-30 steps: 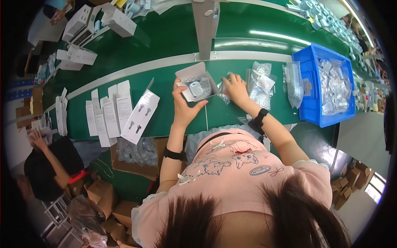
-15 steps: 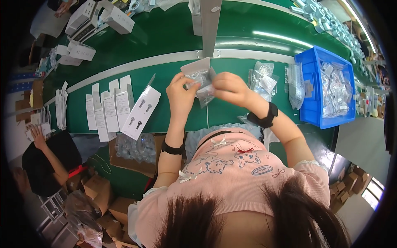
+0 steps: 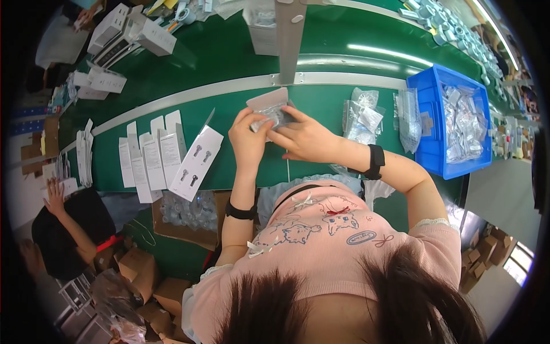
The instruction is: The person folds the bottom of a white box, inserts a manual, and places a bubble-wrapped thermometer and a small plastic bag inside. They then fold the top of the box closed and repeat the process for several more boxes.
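Both hands are together over the green table at the middle, around a small open white box (image 3: 269, 100) with its flap standing up at the far side. My left hand (image 3: 246, 137) grips the box's left side, its fingers curled around it. My right hand (image 3: 303, 136) is closed about the right side and near edge of the box, thumb and fingertips bent in. A clear plastic bag (image 3: 275, 116) shows in the box mouth between the hands; what it contains is too blurred to tell. The fingers partly hide the box's lower part.
A white carton with small product pictures (image 3: 197, 166) and several narrow white cartons (image 3: 152, 160) lie at left. Clear bags (image 3: 364, 117) and a bubble-wrap bundle (image 3: 408, 120) are at right, by a blue bin (image 3: 429, 149) of bagged parts. A metal post (image 3: 291, 40) rises ahead.
My right hand has moved in closer, from pinching at the bag's right side to gripping the box. The bag part that hung toward me is no longer seen.
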Demonstrator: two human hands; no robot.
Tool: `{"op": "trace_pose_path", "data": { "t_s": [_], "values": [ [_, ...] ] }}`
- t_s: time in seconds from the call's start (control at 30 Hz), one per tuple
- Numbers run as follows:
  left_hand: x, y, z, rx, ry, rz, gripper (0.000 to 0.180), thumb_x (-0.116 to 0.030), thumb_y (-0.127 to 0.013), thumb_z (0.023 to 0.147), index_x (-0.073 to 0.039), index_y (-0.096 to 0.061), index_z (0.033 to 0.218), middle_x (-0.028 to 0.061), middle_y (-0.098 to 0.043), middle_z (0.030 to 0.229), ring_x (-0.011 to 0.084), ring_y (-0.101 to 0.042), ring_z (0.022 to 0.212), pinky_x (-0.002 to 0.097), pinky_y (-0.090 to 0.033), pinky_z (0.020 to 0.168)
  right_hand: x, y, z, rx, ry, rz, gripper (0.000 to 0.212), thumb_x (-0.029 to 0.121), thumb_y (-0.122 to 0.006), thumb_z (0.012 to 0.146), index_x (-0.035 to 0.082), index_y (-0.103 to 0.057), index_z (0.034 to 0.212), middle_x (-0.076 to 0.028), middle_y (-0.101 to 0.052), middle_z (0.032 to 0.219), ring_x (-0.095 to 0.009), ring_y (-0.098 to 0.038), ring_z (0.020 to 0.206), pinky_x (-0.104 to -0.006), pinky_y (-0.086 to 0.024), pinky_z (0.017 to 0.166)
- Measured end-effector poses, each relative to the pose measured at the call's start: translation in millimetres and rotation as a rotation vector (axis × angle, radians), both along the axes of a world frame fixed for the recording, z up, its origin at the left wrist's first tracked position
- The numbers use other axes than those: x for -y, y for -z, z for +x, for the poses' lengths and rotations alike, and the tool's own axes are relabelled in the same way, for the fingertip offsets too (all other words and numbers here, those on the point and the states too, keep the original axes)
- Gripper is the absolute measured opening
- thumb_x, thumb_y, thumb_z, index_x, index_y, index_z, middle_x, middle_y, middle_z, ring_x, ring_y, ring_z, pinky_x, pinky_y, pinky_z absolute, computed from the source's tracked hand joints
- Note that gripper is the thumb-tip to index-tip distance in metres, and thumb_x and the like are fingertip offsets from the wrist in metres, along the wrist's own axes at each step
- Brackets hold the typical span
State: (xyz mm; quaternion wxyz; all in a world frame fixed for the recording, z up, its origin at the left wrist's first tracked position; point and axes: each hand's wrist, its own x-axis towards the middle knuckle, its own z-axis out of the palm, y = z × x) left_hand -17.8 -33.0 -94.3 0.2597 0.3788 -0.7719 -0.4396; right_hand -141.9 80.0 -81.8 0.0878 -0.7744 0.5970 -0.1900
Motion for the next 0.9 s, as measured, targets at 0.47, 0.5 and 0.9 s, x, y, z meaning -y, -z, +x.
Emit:
{"op": "trace_pose_path", "data": {
  "t_s": [0.47, 0.5, 0.9],
  "values": [
    [59, 32, 77, 1.143, 0.243, -0.622, 0.080, -0.018, -0.074, 0.061, -0.018, -0.035, 0.130, 0.0149, -0.032, 0.131, 0.0344, -0.034, 0.119, 0.0511, -0.028, 0.096, -7, 77, -10, 0.977, 0.372, -0.177, 0.086, 0.018, -0.078, 0.057, 0.008, -0.034, 0.130, -0.018, -0.040, 0.125, -0.031, -0.038, 0.118, -0.0377, -0.028, 0.101],
    [59, 32, 74, 1.090, 0.189, -0.542, 0.081, -0.019, -0.074, 0.061, -0.020, -0.034, 0.131, 0.0147, -0.033, 0.129, 0.0343, -0.036, 0.117, 0.0500, -0.030, 0.095, -12, 67, -19, 0.915, 0.376, -0.145, 0.088, 0.018, -0.079, 0.056, 0.007, -0.033, 0.130, -0.017, -0.039, 0.127, -0.030, -0.037, 0.119, -0.0371, -0.029, 0.101],
    [-3, 2, -22, 0.084, 0.322, -0.097, 0.078, -0.016, -0.076, 0.059, -0.013, -0.037, 0.126, 0.0136, -0.040, 0.114, 0.0300, -0.045, 0.101, 0.0333, -0.039, 0.085, -52, 54, -240, 0.939, 0.967, -0.593, 0.085, 0.014, -0.078, 0.059, 0.001, -0.031, 0.129, -0.011, -0.051, 0.114, -0.021, -0.050, 0.106, -0.0332, -0.042, 0.088]
  ]
}}
